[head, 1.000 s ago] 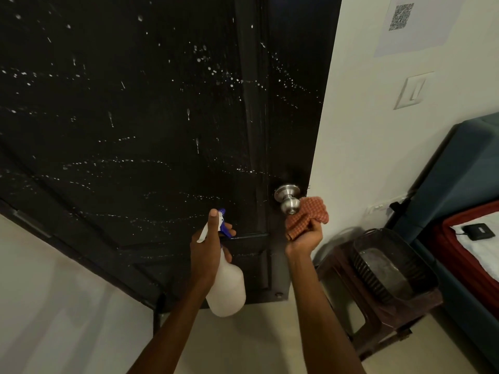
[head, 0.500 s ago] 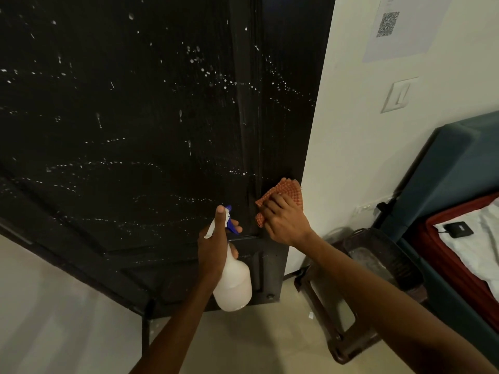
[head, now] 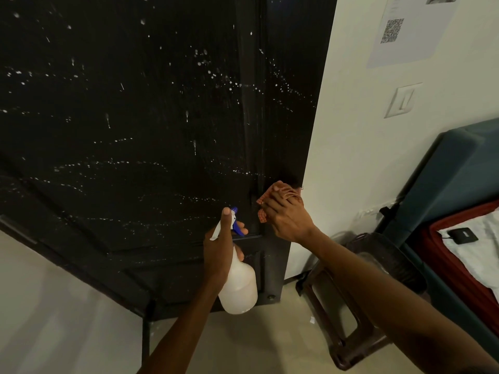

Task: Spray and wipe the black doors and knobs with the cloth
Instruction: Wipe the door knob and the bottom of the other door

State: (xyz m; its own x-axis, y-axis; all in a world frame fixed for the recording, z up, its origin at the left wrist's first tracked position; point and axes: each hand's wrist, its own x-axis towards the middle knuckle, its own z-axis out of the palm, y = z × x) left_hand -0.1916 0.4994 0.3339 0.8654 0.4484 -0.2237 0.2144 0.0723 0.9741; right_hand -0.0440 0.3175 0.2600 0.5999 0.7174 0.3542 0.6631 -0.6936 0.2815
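The black door [head: 140, 109] fills the upper left and is speckled with white spray droplets. My left hand [head: 222, 248] grips the neck of a white spray bottle [head: 239, 288] with a blue trigger, held just in front of the door's lower part. My right hand [head: 287, 218] holds an orange checked cloth [head: 270, 194] wrapped over the spot where the metal knob sits, at the door's right edge. The knob itself is hidden under the cloth and hand.
A white wall [head: 364, 147] with a light switch [head: 402, 99] and a QR-code sheet [head: 393, 31] stands right of the door. A dark plastic stool [head: 348, 314] sits below my right arm. A teal bed frame [head: 459, 168] and red suitcase [head: 456, 265] lie at the right.
My right hand has moved from beside the bare knob onto it, covering it with the cloth. The left hand with the bottle has barely moved.
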